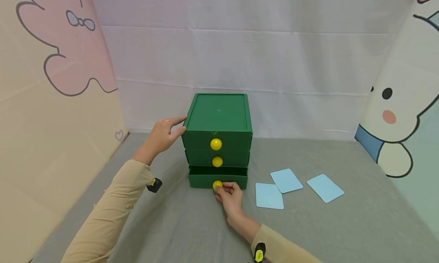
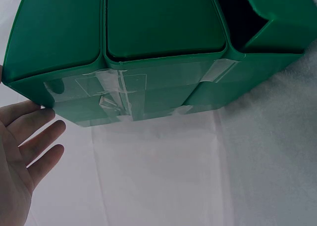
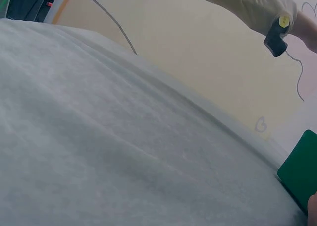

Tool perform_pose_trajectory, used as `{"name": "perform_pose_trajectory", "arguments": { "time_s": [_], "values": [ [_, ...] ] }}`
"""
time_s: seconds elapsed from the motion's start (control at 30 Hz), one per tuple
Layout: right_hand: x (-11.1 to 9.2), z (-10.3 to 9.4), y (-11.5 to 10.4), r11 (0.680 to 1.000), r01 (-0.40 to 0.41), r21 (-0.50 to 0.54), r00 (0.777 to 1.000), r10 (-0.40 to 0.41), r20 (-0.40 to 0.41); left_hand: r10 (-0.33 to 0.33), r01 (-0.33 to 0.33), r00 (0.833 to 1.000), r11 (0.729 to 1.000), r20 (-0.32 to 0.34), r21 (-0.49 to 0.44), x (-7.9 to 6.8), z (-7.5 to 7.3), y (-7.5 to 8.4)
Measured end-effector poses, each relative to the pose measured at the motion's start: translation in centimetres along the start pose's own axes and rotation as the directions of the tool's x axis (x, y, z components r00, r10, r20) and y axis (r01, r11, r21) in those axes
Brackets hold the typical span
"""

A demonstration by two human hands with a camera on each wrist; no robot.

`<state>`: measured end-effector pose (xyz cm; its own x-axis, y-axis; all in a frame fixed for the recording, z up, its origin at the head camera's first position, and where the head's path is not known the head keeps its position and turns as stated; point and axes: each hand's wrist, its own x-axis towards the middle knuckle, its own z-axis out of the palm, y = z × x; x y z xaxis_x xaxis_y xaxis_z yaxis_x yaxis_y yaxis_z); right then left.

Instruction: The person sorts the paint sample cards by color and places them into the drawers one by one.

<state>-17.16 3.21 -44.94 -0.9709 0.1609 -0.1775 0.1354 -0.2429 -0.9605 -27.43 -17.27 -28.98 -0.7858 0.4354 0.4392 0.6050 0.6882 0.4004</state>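
A green three-drawer box point(image 1: 219, 112) stands on the grey cloth, each drawer fitted with a round yellow knob. Its bottom drawer point(image 1: 201, 181) is pulled partway out, while the top two are closed. My right hand point(image 1: 232, 204) pinches the lowest yellow knob point(image 1: 217, 184) between thumb and fingers. Against the box's upper left side rests my left hand point(image 1: 162, 136), fingers extended. Clear tape point(image 2: 115, 82) joins the stacked drawer units in the left wrist view. The right wrist view catches only a corner of the green drawer point(image 3: 299, 169) and a sliver of the right hand.
Three pale blue cards lie right of the box: a left card point(image 1: 269, 196), a middle card point(image 1: 286, 180) touching or slightly overlapping it, and a separate right card point(image 1: 325, 188). A white curtain point(image 1: 291, 64) hangs behind, with cartoon-printed panels on both sides.
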Motion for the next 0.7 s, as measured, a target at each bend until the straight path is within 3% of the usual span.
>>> {"name": "perform_pose_trajectory", "arguments": {
  "time_s": [0.47,0.7],
  "values": [
    [-2.8,-0.6,0.1,0.996,-0.093,-0.018,0.996,0.093,0.008,0.001,-0.001,1.0,1.0,-0.002,0.01,0.1,0.0,0.0],
    [-4.7,-0.9,0.3,0.994,-0.11,0.027,0.994,0.11,0.026,-0.003,0.003,1.0,1.0,-0.001,0.008,0.0,0.0,0.1]
  ]
}}
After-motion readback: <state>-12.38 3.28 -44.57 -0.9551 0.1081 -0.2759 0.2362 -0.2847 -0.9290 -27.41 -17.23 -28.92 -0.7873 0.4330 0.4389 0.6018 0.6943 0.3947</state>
